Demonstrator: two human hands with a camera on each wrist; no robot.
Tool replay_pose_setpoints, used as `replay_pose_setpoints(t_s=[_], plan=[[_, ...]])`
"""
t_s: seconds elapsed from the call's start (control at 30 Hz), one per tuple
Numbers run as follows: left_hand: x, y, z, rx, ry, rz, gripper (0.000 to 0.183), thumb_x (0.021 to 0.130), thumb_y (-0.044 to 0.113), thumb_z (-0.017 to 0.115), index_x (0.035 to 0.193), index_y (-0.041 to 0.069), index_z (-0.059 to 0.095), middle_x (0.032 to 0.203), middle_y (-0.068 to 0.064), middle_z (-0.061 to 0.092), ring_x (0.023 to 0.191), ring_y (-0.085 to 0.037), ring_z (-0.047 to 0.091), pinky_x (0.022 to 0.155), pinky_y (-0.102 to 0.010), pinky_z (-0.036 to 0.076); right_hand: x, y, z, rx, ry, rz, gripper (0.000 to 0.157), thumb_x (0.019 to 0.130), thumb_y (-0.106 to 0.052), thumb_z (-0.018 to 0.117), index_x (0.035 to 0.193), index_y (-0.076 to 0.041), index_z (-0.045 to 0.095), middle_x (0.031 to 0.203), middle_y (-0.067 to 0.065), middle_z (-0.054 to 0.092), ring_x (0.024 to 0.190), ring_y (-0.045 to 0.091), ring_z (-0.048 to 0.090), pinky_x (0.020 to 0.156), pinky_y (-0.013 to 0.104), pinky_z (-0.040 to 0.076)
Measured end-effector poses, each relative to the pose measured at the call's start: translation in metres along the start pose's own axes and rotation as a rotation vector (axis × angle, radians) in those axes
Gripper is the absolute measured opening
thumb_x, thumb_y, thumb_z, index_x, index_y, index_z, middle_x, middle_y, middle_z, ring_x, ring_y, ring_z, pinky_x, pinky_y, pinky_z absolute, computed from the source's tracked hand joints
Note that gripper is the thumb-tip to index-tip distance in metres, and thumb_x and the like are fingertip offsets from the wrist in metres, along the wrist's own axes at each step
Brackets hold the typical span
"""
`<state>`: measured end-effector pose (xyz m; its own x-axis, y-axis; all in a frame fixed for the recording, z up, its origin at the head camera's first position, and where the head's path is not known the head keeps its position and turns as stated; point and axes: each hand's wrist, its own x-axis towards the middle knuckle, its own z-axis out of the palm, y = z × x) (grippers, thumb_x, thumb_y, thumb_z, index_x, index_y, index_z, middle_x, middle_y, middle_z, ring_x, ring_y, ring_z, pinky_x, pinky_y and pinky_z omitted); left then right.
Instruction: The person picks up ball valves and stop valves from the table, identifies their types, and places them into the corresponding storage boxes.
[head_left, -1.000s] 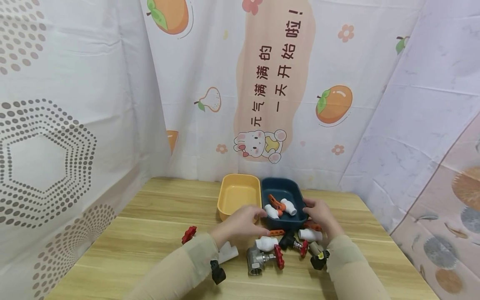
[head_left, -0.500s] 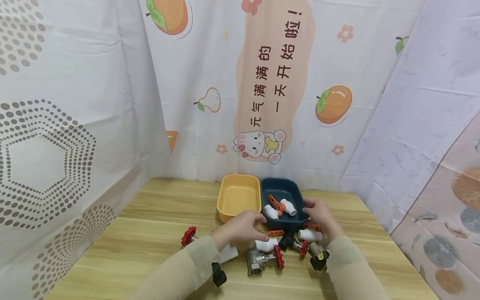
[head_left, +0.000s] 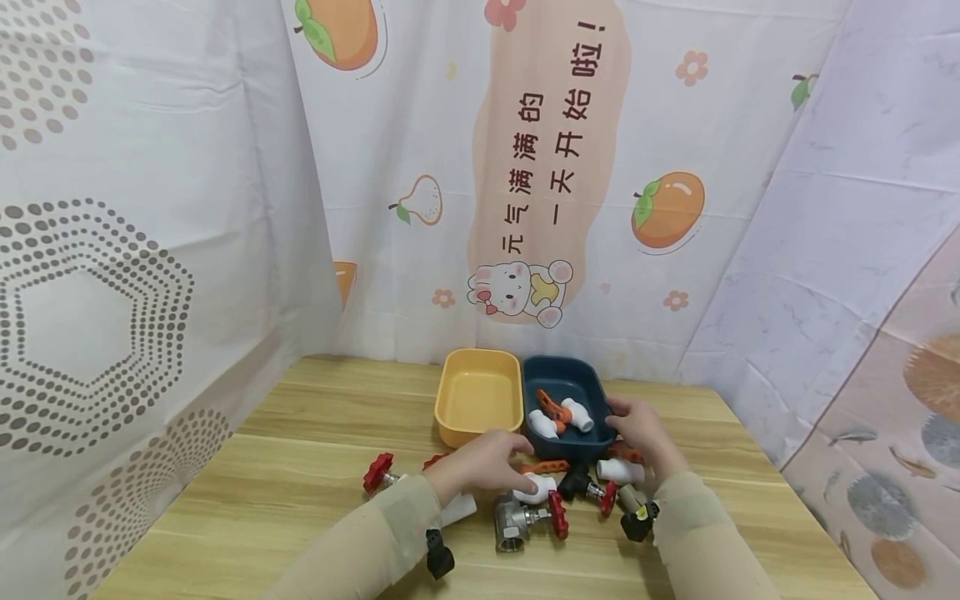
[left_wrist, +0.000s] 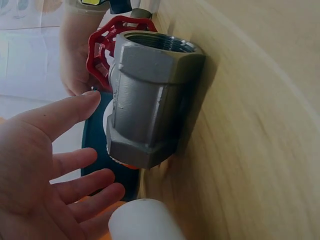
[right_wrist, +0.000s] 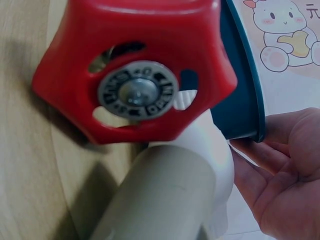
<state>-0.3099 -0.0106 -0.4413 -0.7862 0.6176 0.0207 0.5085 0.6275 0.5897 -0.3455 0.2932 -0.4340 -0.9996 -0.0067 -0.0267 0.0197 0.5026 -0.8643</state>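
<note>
In the head view, my left hand (head_left: 483, 462) reaches over a white ball valve (head_left: 536, 490) with an orange lever (head_left: 547, 467). Its fingers are spread, thumb near the white body; contact is hard to tell. The left wrist view shows this hand (left_wrist: 60, 170) beside a steel gate valve (left_wrist: 142, 95) with a red handwheel (left_wrist: 100, 50), nothing between its fingers. My right hand (head_left: 637, 429) rests its fingertips against the right side of the dark blue bin (head_left: 573, 367). Inside that bin lie white ball valves (head_left: 577, 414) with orange levers.
Left of the blue bin stands a yellow bin (head_left: 477, 392) without contents. On the table lie a black valve with a red wheel (head_left: 607, 497), another white ball valve (head_left: 621, 470) and a white pipe fitting (head_left: 459, 508). A red handwheel (head_left: 377, 472) sits at left.
My left hand has shifted slightly down and nearer the white ball valve, and that valve's orange lever has moved a little. My right hand stays at the blue bin.
</note>
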Motion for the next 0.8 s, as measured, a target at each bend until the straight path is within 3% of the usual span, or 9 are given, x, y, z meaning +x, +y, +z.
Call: replay_pose_setpoints(t_s=[0.23,0.5,0.8], plan=[[0.000,0.001,0.004,-0.009,-0.011,-0.001,0.057,0.079,0.045,0.087,0.124,0.014,0.071,0.116,0.003,0.069,0.102,-0.012,0.062,0.090,-0.031,0.054,0.000,0.000,0.000,-0.019,0.005,0.007,0.049,0.101,0.001,0.053,0.148,0.009,0.043,0.143,0.034,0.049,0.104,0.038,0.068,0.074,0.044,0.061],[0.001,0.000,0.010,-0.036,-0.020,-0.010,0.053,0.078,0.038,0.089,0.121,0.014,0.072,0.102,0.008,0.067,0.081,-0.008,0.058,0.077,-0.025,0.053,-0.002,-0.002,0.000,-0.011,-0.003,0.018,0.049,0.102,0.000,0.053,0.149,0.008,0.043,0.145,0.034,0.047,0.106,0.039,0.067,0.076,0.047,0.061],[0.004,-0.003,0.014,0.005,-0.031,0.006,0.052,0.078,0.040,0.089,0.120,0.015,0.072,0.102,0.012,0.067,0.083,-0.007,0.057,0.078,-0.023,0.052,0.000,-0.001,-0.001,0.004,0.002,0.012,0.050,0.101,0.001,0.054,0.149,0.008,0.043,0.144,0.034,0.048,0.103,0.038,0.068,0.075,0.046,0.061]])
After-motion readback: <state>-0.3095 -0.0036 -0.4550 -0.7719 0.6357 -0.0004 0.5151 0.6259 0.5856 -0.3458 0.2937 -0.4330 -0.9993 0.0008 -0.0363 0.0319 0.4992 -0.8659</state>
